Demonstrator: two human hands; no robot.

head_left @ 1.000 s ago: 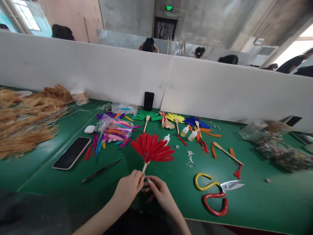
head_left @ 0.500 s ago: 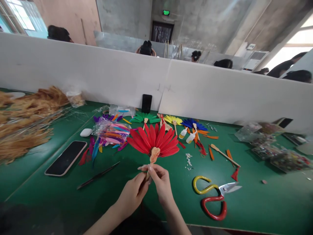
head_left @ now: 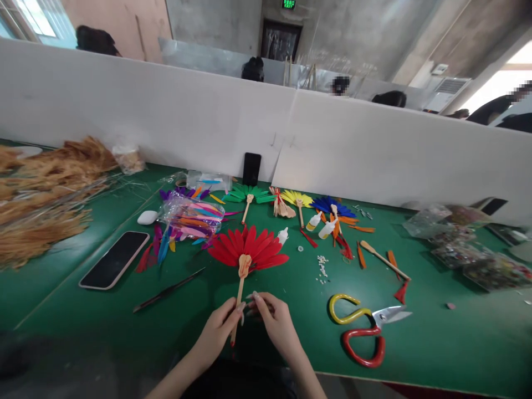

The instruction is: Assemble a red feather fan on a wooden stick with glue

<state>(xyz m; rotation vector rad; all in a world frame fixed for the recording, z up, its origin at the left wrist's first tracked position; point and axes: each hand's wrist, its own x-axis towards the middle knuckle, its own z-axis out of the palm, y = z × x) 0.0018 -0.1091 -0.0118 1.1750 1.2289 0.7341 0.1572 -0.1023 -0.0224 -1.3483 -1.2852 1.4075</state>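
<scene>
My left hand (head_left: 219,321) is closed around the thin wooden handle of a red feather fan (head_left: 249,246), which stands tilted slightly with its feathers spread upward. A pale carved wooden piece joins the feathers to the handle, and the handle's lower end is red. Just right of the handle, apart from it, my right hand (head_left: 272,316) has loosely curled fingers with nothing visible in them. Behind the fan lie a green feather fan (head_left: 249,194), a yellow feather fan (head_left: 297,198) and a blue feather fan (head_left: 333,206). A white glue bottle (head_left: 283,236) is partly hidden by the red feathers.
Scissors (head_left: 374,327) lie at right, near small white beads (head_left: 322,269) and a wooden stick (head_left: 384,260). To the left are tweezers (head_left: 168,290), a phone (head_left: 114,260) and bagged feathers (head_left: 193,216). Dried fibres (head_left: 50,194) cover the far left. A white partition (head_left: 166,116) runs behind.
The red feather fan has moved left and down, showing its handle and the glue bottle behind. My right hand has come off the handle; my left hand still holds it.
</scene>
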